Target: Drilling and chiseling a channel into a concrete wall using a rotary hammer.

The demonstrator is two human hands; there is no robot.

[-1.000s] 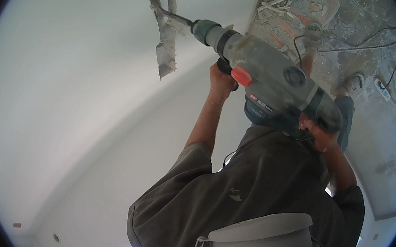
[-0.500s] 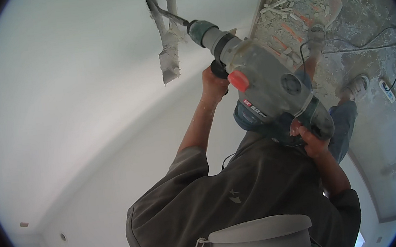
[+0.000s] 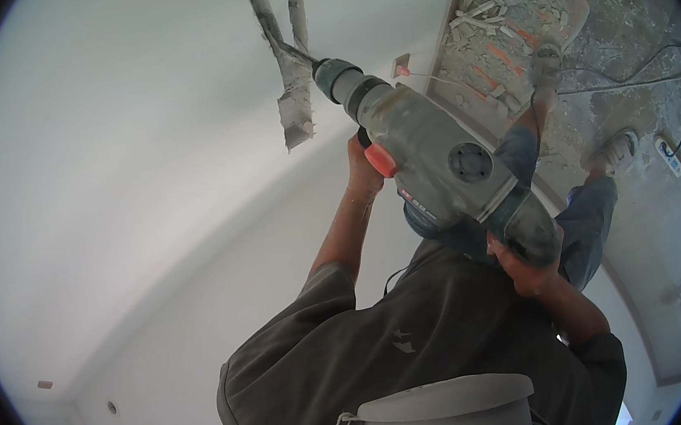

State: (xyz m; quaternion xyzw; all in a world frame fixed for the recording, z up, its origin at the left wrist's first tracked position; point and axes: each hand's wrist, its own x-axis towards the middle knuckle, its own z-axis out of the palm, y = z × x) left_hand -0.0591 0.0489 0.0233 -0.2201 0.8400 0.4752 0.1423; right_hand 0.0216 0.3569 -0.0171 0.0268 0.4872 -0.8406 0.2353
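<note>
I hold a large grey hammer drill (image 3: 439, 165) with a red knob, angled up and left. Its metal chisel bit (image 3: 301, 53) reaches into a rough channel (image 3: 298, 121) cut in the white wall, where two grooves branch. My left hand (image 3: 364, 164) is closed round the black side handle below the drill's front; part of the fingers is hidden behind the tool. My right hand (image 3: 527, 266) grips the rear handle, close to my body.
Broken plaster and rubble (image 3: 486, 19) with orange pieces lie on the dusty floor (image 3: 626, 8) at upper right, beside my feet. Cables cross it to a white power strip (image 3: 669, 157). A small socket plate (image 3: 401, 66) with a pink fitting sits low on the wall.
The drill and both my hands have moved down and to the left, the bit staying in the channel. The small socket plate behind the drill now shows.
</note>
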